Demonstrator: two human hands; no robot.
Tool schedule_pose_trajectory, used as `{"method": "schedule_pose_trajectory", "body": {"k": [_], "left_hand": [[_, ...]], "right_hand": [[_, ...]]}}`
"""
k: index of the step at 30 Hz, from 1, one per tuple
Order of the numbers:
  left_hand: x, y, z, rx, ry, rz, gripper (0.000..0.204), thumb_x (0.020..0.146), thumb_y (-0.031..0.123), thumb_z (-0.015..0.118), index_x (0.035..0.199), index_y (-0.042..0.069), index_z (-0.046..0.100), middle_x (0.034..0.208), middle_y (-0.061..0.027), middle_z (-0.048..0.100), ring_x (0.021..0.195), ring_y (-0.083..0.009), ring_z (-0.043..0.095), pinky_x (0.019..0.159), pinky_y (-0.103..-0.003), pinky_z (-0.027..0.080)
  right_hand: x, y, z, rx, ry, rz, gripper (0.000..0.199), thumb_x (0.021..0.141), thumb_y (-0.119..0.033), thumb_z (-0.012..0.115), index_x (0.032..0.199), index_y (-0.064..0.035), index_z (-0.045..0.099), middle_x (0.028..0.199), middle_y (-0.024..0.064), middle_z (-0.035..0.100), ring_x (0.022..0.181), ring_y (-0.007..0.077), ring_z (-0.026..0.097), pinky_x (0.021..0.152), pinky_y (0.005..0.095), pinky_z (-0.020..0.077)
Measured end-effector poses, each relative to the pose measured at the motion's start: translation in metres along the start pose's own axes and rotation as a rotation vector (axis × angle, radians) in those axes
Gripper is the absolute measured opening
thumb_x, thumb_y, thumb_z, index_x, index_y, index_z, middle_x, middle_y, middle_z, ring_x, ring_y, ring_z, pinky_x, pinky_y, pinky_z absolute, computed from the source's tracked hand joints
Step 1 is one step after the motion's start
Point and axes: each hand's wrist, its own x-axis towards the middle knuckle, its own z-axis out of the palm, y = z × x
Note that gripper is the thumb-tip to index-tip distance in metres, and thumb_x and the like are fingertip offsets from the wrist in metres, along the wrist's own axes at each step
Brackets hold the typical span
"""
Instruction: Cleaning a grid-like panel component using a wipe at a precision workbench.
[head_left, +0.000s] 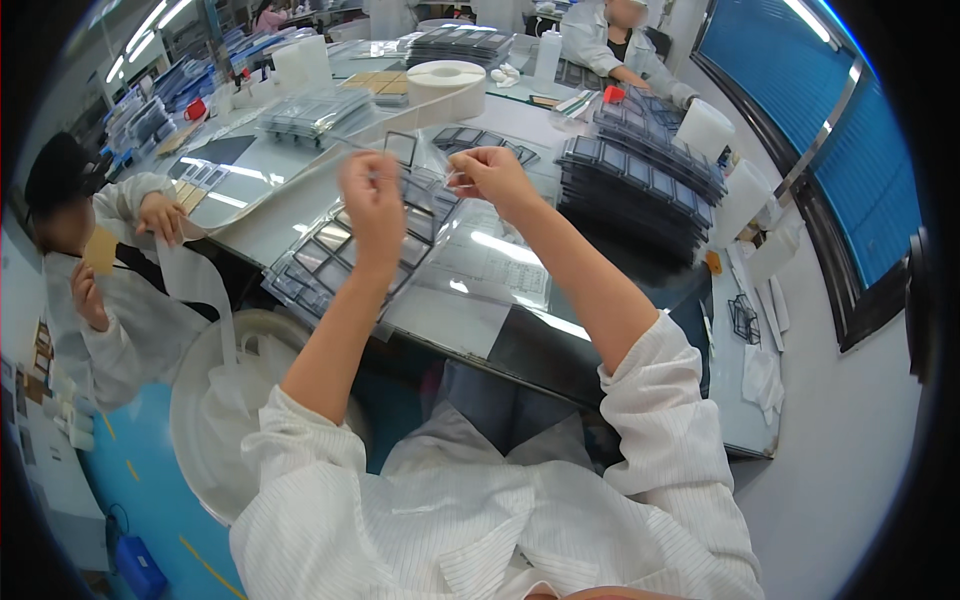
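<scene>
Left hand (372, 200) and right hand (490, 175) raised over the table's (300, 215) near edge — each pinched on one end of a thin clear film strip (425, 180) — above a tray (330, 255) of dark frames.

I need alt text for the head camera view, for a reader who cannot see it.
A person in a white striped coat raises both hands, the left hand and right hand, pinching a thin clear film above a clear tray of dark square parts on a grey table. Co-workers sit nearby.
</scene>
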Motion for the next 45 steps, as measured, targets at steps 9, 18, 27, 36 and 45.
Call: {"method": "schedule_pose_trajectory", "body": {"k": [9, 18, 27, 36, 45], "left_hand": [[0.039, 0.116, -0.032, -0.256, 0.267, 0.068, 0.022, 0.103, 0.028, 0.062, 0.107, 0.006, 0.059, 0.104, -0.0008, 0.058, 0.083, -0.0045, 0.050, 0.075, -0.021, 0.041], [-0.087, 0.115, 0.037, 0.133, -0.448, 0.360, 0.016, 0.084, 0.010, 0.075, 0.089, 0.005, 0.060, 0.109, -0.0106, 0.059, 0.106, -0.0332, 0.052, 0.095, -0.043, 0.039], [-0.145, 0.142, 0.042, -0.043, -0.816, 0.273, 0.018, 0.086, 0.006, 0.074, 0.099, 0.005, 0.063, 0.113, -0.0109, 0.061, 0.113, -0.0322, 0.055, 0.097, -0.041, 0.045], [-0.095, 0.084, 0.045, 0.252, -0.739, 0.152, 0.021, 0.090, 0.009, 0.069, 0.109, 0.003, 0.063, 0.108, -0.0140, 0.066, 0.104, -0.0336, 0.060, 0.093, -0.041, 0.045], [-0.068, 0.021, 0.129, 0.343, -1.090, -0.024, 0.022, 0.098, 0.019, 0.062, 0.108, -0.001, 0.067, 0.097, -0.0141, 0.071, 0.090, -0.0290, 0.068, 0.081, -0.038, 0.052]], "right_hand": [[0.031, 0.083, -0.039, -0.310, 0.501, -0.023, 0.021, 0.095, -0.020, 0.065, 0.103, -0.0005, 0.069, 0.099, 0.0093, 0.070, 0.077, 0.0162, 0.066, 0.076, 0.0324, 0.0601], [-0.031, -0.043, -0.008, 0.112, -0.317, 0.339, 0.104, 0.087, -0.089, 0.030, 0.133, 0.0013, 0.053, 0.112, 0.0156, 0.068, 0.098, 0.0251, 0.069, 0.081, 0.0403, 0.0581], [-0.137, -0.058, -0.105, -0.141, -0.260, 0.333, 0.032, 0.098, -0.022, 0.060, 0.124, -0.0038, 0.062, 0.102, 0.0150, 0.076, 0.076, 0.0206, 0.075, 0.054, 0.0244, 0.0531], [-0.298, -0.063, -0.214, -0.354, 0.098, 0.659, 0.028, 0.093, -0.023, 0.066, 0.113, -0.0030, 0.064, 0.082, 0.0064, 0.072, 0.070, 0.0187, 0.074, 0.051, 0.0220, 0.0519], [-0.336, -0.054, -0.211, -0.574, 0.390, 0.651, 0.041, 0.095, -0.043, 0.069, 0.102, -0.0034, 0.063, 0.073, 0.0048, 0.067, 0.058, 0.0096, 0.065, 0.051, 0.0205, 0.0500]]}}
